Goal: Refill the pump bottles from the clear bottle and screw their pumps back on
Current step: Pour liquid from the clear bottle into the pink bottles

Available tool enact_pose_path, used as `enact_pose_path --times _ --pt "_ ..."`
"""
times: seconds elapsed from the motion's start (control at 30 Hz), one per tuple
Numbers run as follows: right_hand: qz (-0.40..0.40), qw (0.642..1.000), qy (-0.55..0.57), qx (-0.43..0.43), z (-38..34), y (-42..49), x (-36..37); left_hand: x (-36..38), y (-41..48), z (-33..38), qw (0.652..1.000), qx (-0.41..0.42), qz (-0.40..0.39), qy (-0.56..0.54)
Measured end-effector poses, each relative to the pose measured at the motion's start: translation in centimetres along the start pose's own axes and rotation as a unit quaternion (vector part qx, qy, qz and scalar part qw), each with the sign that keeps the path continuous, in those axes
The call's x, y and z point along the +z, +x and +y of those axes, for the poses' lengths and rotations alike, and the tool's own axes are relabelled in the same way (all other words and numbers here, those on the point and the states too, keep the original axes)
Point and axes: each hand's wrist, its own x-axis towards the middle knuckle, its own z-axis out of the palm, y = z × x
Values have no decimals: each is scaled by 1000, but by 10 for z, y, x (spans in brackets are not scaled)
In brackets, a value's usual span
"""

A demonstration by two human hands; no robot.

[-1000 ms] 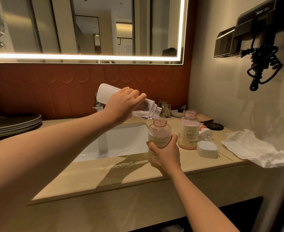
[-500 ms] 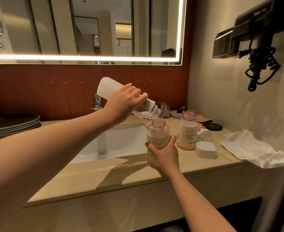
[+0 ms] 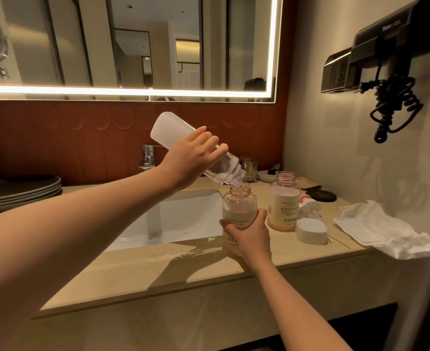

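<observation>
A beige stone counter (image 3: 132, 274) holds a white sink (image 3: 183, 219) below a lit mirror (image 3: 132, 46). Right of the sink, the right hand (image 3: 253, 236) wraps an uncapped pink pump bottle (image 3: 239, 206). The left hand (image 3: 193, 158) grips the clear bottle (image 3: 168, 129), tilted mouth-down over its neck.

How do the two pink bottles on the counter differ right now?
The near bottle is gripped by the right hand; the far bottle stands untouched. The near bottle sits under the mouth of the tilted clear bottle; nothing is above the far bottle. Both stand upright, are open with no pump, and carry cream labels.
</observation>
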Motion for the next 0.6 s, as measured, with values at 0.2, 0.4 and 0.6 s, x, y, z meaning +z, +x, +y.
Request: enact_pose_path --times 0.2,0.4,0.6 --pt "1 1000 -6 2 -1 0 0 -4 -1 0 997 26 36 55" --pt "0 1000 -10 3 0 0 0 -5 1 -1 997 33 40 60" --pt "-2 1000 -12 2 -1 -1 0 -8 2 -1 994 47 64 68"
